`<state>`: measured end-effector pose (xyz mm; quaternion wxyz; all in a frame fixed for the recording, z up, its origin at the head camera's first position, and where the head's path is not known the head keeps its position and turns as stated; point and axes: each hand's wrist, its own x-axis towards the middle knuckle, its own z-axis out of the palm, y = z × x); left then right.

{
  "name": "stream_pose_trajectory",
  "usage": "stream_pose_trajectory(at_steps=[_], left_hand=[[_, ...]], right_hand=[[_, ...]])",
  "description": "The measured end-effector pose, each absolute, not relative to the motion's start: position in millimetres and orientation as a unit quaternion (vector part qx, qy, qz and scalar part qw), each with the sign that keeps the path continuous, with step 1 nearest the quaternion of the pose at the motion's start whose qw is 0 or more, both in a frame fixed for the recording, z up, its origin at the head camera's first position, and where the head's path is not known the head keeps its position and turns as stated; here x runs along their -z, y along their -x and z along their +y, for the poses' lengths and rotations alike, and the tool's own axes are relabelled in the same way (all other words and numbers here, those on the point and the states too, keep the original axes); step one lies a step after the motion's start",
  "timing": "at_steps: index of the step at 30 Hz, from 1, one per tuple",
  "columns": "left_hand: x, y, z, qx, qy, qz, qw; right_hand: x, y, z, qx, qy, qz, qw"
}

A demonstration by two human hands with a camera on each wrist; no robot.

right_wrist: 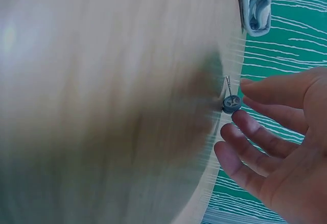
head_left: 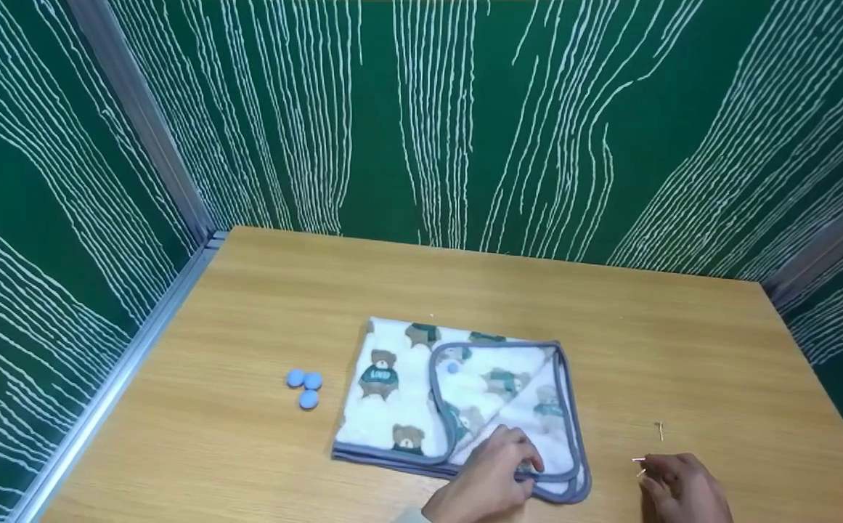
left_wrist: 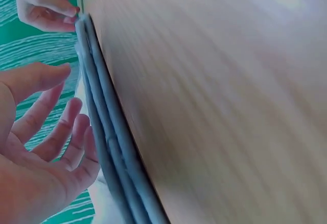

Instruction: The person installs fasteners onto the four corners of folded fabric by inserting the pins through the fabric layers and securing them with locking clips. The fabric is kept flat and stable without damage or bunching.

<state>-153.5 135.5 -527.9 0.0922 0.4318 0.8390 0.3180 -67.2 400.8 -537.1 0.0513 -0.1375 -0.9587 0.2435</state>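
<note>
A folded white blanket (head_left: 392,407) with a bear print and grey-blue trim lies on the wooden table. My left hand (head_left: 490,472) reaches over its front edge, fingers loosely bent; the left wrist view shows my thumb apart from the fingers, beside the stacked grey trim (left_wrist: 110,117). My right hand (head_left: 686,483) is at the table right of the blanket, its thumb and index fingertips close to two small metal pins (head_left: 637,459). In the right wrist view a small round disc with a thin metal spike (right_wrist: 232,103) is right at these fingertips.
Another thin pin (head_left: 661,430) stands beyond my right hand. Left of the blanket sit three round blue caps (head_left: 308,399), and one more blue cap (head_left: 452,368) is on the blanket's turned-back corner. Green walls (head_left: 377,145) with white lines border the wooden table (head_left: 247,312).
</note>
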Motion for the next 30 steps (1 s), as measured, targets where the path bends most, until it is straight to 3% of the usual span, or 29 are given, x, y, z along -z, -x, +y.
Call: stream_pose_trajectory(at_steps=[4,11,17,30], left_hand=[[526.5,152.2,138.9,-0.294,-0.443,0.840,0.108],[524.5,148.7,138.8,-0.273,-0.441,0.842,0.146],[522.9,147.6,138.9,-0.258,-0.450,0.841,0.152],[521.2,143.2,142.9,-0.223,-0.472,0.840,0.149]], right_hand=[[535.4,67.3,400.8,-0.241,0.131,-0.961,0.045],[534.7,67.1,403.9,-0.253,0.144,-0.957,-0.013],[535.8,66.5,405.0,-0.264,0.166,-0.949,-0.047],[532.4,62.2,407.4,-0.250,0.155,-0.954,-0.064]])
